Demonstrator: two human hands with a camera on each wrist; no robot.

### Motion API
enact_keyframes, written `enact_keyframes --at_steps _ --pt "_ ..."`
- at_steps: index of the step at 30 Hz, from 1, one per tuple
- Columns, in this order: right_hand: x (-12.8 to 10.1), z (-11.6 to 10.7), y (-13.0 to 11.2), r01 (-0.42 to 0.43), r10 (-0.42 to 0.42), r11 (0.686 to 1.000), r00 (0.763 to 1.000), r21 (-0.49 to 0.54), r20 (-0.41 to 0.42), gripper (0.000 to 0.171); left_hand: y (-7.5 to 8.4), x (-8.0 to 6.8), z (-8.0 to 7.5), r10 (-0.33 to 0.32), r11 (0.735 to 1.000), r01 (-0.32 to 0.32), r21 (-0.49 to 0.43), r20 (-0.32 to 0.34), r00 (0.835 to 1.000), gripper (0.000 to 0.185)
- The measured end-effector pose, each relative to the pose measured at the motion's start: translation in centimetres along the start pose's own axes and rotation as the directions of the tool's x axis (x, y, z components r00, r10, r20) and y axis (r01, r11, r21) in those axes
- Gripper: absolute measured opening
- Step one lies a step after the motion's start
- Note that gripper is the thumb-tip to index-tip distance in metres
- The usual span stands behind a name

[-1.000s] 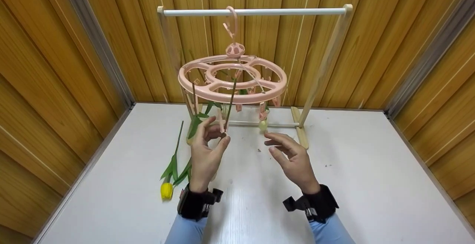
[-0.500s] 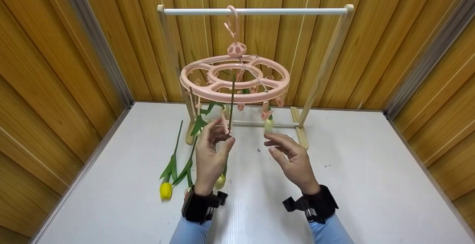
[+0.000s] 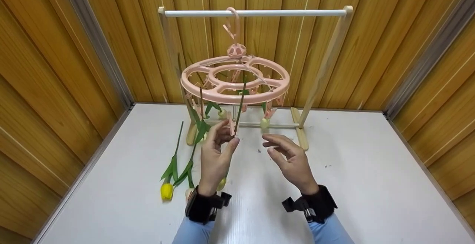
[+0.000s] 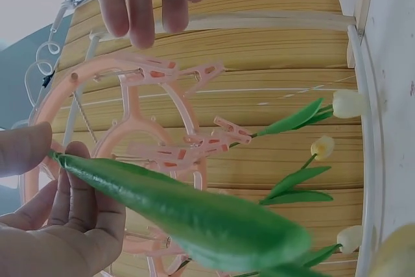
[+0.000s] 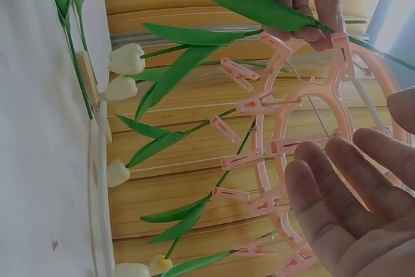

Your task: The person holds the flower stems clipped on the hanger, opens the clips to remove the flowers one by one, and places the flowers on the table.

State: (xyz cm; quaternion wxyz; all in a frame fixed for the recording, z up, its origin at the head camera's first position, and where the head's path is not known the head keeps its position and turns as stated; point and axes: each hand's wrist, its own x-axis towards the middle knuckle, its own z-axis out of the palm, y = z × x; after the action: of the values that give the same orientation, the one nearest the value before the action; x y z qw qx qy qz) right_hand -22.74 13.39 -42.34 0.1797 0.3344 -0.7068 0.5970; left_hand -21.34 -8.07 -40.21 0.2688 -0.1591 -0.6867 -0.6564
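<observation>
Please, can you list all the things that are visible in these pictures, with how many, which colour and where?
Clip hanger: one, pink, round, with many pink clips, hooked on the rail.
Rack: one, white rail on pale wooden legs, at the back of the table.
Hanging tulips: several, cream-white heads with green leaves, clipped head down under the hanger; the exact count is not clear.
Held tulip stem: one, green, upright at a front clip.
Lying tulip: one, yellow head, on the table at the left; a paler one lies beside it.
Table: one, white.
Walls: yellow wooden panels, around the table.
Left hand: pinches the held stem and clip.
Right hand: holds nothing, beside the hanger.
</observation>
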Motion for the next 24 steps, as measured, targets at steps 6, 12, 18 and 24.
enact_keyframes --at_steps 6,12,18,24 --pt "0.7 0.2 -0.2 -0.005 0.005 1.000 1.000 0.004 -0.011 0.033 0.2 0.0 0.6 0.000 1.000 0.001 -0.027 0.008 1.000 0.048" --pt "2.1 0.3 -0.4 -0.004 0.004 1.000 1.000 0.019 0.000 0.033 0.1 0.1 1.1 -0.008 0.999 0.008 -0.045 0.006 1.000 0.047" --pt "3.7 0.3 -0.8 -0.010 0.009 0.998 1.000 0.066 0.009 0.032 0.0 0.3 1.8 0.003 0.998 -0.001 -0.059 0.038 0.999 0.046" --pt "5.0 0.5 -1.5 -0.041 0.040 0.995 0.999 0.089 0.021 0.032 -0.1 0.5 2.4 0.012 0.997 -0.009 -0.078 0.039 0.999 0.044"
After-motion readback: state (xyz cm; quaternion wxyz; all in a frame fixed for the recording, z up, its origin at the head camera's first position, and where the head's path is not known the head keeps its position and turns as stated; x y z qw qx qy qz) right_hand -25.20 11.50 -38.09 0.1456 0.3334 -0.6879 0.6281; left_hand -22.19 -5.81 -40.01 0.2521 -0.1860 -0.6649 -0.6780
